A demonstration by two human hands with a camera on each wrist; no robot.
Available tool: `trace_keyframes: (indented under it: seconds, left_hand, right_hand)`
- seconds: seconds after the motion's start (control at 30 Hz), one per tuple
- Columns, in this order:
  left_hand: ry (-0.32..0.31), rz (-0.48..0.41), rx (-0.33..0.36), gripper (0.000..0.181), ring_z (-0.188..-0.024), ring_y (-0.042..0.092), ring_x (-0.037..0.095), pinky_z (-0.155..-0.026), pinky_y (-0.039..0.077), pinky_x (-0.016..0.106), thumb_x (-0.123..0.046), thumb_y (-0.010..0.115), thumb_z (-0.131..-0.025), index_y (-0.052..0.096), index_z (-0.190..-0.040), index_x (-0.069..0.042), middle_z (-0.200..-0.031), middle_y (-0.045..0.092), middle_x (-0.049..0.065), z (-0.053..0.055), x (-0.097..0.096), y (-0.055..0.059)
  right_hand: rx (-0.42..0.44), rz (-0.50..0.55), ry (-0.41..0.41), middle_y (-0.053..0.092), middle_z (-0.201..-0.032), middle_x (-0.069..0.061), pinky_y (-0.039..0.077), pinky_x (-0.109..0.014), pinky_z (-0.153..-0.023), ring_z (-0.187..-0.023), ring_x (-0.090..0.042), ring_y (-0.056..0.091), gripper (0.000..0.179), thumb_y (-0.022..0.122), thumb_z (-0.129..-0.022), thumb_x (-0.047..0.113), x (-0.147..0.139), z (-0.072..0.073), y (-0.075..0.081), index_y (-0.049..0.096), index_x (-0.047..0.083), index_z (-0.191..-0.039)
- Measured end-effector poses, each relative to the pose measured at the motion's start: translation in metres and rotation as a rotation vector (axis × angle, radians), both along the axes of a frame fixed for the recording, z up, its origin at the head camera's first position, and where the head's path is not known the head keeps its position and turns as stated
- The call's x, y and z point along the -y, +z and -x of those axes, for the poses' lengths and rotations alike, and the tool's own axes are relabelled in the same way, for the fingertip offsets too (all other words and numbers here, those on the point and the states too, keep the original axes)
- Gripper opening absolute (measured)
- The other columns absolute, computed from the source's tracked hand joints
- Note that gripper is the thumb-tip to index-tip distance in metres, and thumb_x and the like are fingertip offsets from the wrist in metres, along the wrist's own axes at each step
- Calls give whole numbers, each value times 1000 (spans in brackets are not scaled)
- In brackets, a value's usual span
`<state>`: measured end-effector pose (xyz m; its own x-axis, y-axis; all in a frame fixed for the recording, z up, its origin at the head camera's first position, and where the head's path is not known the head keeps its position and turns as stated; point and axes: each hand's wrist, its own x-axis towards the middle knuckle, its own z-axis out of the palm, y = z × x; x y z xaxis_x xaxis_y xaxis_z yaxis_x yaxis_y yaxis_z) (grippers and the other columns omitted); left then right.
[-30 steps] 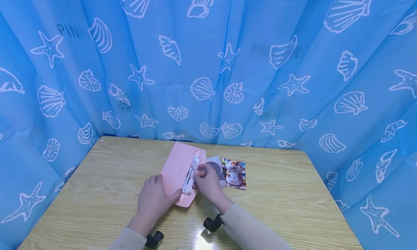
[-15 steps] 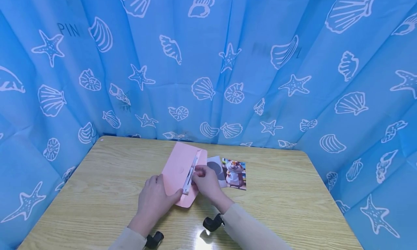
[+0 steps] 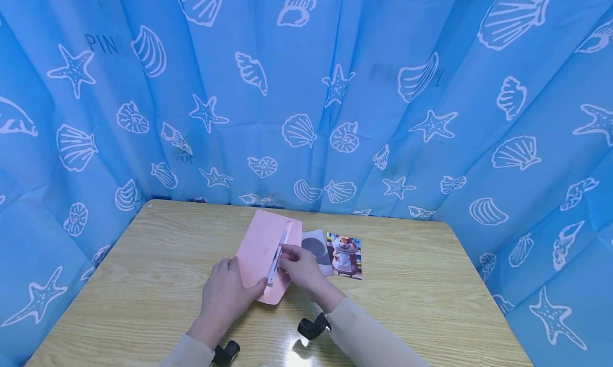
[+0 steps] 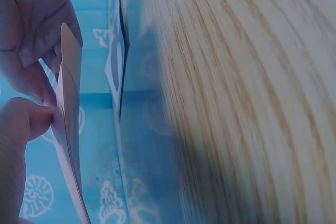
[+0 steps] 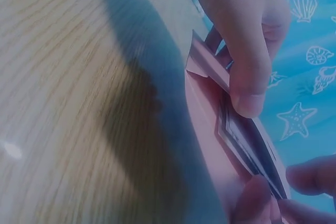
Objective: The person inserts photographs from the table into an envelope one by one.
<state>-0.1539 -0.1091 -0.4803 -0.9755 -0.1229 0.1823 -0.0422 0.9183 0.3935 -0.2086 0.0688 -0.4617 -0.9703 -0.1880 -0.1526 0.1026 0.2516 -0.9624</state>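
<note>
A pink envelope point(image 3: 256, 242) with its flap open is held tilted over the table. My left hand point(image 3: 225, 290) grips its near left side, the thumb lying at the lower end of the envelope's mouth. A thin stack of cards point(image 5: 239, 142) sits in that mouth, with only a narrow strip of edges showing. At the mouth's right side my right hand point(image 3: 303, 270) pinches the stack's edge between thumb and fingers. In the left wrist view the envelope point(image 4: 67, 114) appears edge-on, with the left thumb point(image 4: 37, 121) against it.
To the right of the envelope lie two flat cards: a pale one with a dark grey circle point(image 3: 316, 248) and a picture of a cartoon animal in an apron point(image 3: 345, 255). They rest on the wooden table point(image 3: 421, 292). A blue shell-print curtain point(image 3: 373, 165) hangs behind the table's back edge.
The card stack has sunk deeper into the envelope, so less of it shows. My right hand has shifted slightly left with it. My left hand keeps its hold.
</note>
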Motion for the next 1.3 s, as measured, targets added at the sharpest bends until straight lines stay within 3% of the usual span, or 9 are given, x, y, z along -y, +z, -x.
trace_keyframes:
  seconds: [0.27,0.53,0.8,1.03,1.3]
  left_hand:
    - [4,-7,33,98,-106,53,37,-81,49,53,-68,68,-72,52,-126,12,-117,56,25,2,6,0]
    - [12,-14,54,99,-104,54,37,-79,49,53,-69,66,-73,51,-126,12,-116,56,25,1,15,1]
    - [23,-12,73,97,-99,54,35,-76,50,53,-70,66,-72,52,-123,12,-112,57,24,1,24,3]
    - [21,2,70,97,-99,54,35,-76,50,53,-70,65,-73,53,-123,12,-112,57,24,2,28,1]
    - [21,-5,71,97,-103,54,37,-77,49,55,-69,66,-73,52,-124,12,-115,56,26,1,28,3]
  right_hand:
    - [-96,-69,-9,59,-103,-8,54,-31,-68,-83,-17,59,42,65,-90,12,-8,-2,6,56,1,-129]
    - [-159,-93,-45,61,-109,-13,54,-33,-70,-88,-21,61,44,70,-89,23,-41,3,10,57,3,-125]
    - [-122,-166,-133,59,-116,-16,53,-35,-75,-99,-25,59,56,75,-86,33,-93,14,4,53,5,-129]
    - [-111,-220,-185,58,-116,-15,51,-35,-84,-104,-24,60,64,77,-82,35,-119,20,2,51,3,-130]
    - [-101,-323,-224,59,-119,-19,52,-33,-76,-98,-24,61,71,77,-82,40,-141,24,-4,47,3,-135]
